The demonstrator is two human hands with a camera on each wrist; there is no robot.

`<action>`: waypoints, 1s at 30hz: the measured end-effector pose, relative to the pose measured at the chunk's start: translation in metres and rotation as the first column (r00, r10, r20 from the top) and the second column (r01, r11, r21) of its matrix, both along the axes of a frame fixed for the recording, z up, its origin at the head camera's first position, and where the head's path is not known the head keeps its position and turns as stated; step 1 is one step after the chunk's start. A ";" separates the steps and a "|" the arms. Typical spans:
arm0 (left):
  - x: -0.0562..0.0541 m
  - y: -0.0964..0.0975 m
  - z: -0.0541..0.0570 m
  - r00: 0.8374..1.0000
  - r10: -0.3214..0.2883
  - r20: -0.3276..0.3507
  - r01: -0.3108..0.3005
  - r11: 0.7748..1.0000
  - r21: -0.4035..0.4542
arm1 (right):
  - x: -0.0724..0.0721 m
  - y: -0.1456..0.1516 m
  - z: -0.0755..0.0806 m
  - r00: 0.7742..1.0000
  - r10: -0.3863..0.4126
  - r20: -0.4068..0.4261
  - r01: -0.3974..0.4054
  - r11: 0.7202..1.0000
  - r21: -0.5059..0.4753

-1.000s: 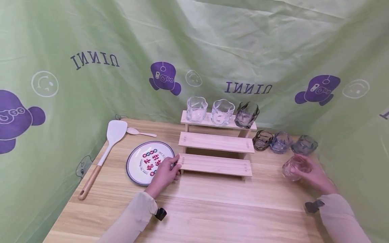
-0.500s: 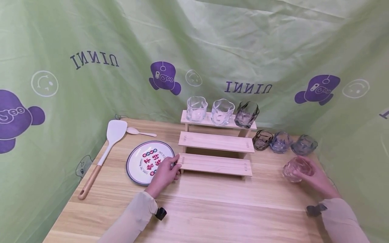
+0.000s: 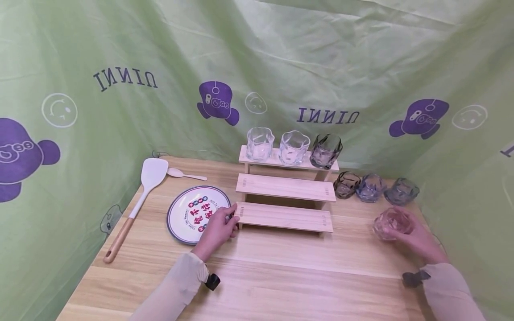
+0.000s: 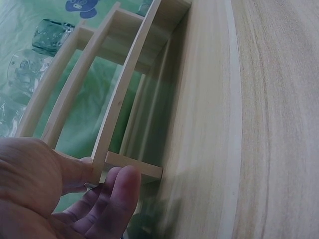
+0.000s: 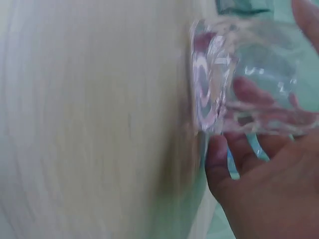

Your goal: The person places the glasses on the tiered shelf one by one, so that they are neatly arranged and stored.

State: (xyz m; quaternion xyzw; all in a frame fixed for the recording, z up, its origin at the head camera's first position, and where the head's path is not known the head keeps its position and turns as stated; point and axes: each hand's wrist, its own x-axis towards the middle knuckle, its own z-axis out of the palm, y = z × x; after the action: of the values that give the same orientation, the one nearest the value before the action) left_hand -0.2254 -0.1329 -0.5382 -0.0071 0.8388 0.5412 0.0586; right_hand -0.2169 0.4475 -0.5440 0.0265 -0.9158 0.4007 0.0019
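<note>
My left hand [image 3: 217, 229] pinches the left end of the lowest step of a three-tier wooden rack [image 3: 285, 217]. In the left wrist view, the thumb and curled fingers [image 4: 124, 194] meet at that corner of the rack [image 4: 114, 114]. On the right, my right hand [image 3: 419, 238] holds a pinkish clear glass [image 3: 387, 225] by its side, in front of a row of tinted glasses. The right wrist view shows this glass [image 5: 249, 74] between thumb and fingers [image 5: 219, 159], its base close to the wooden tabletop.
Two clear glasses [image 3: 259, 145] and a dark glass [image 3: 326, 151] stand on the top tier. Right of the rack are a dark glass [image 3: 347, 185], a bluish glass [image 3: 371, 188] and a grey-blue glass [image 3: 401, 191]. Leftward lie a plate [image 3: 182, 218], a spoon [image 3: 186, 175] and a spatula [image 3: 140, 196].
The right hand and the pinkish glass have shifted very slightly to the right and toward the near edge. The left hand and the rack keep their place.
</note>
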 end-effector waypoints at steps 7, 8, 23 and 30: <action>0.002 -0.005 0.000 1.000 -0.007 -0.006 0.007 1.000 -0.018 | -0.001 -0.034 0.013 0.997 -0.053 -0.049 0.049 0.996 -0.081; 0.002 -0.006 0.001 1.000 -0.005 -0.004 0.005 1.000 -0.021 | -0.002 -0.043 0.017 0.996 -0.054 -0.072 0.045 0.992 -0.115; 0.005 -0.017 0.008 0.999 0.005 -0.050 -0.008 0.999 -0.052 | -0.045 -0.304 0.100 0.955 0.202 -0.218 -0.291 0.790 -0.541; 0.004 -0.004 0.000 0.995 -0.046 -0.085 0.041 0.997 -0.070 | -0.064 -0.389 0.084 0.959 0.093 -0.269 -0.204 0.885 -0.419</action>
State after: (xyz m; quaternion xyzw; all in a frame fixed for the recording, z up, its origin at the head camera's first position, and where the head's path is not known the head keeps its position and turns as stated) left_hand -0.2214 -0.1372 -0.5378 0.0327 0.8585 0.5107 0.0336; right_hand -0.2808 0.0581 -0.4603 0.1442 -0.7887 0.5911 0.0880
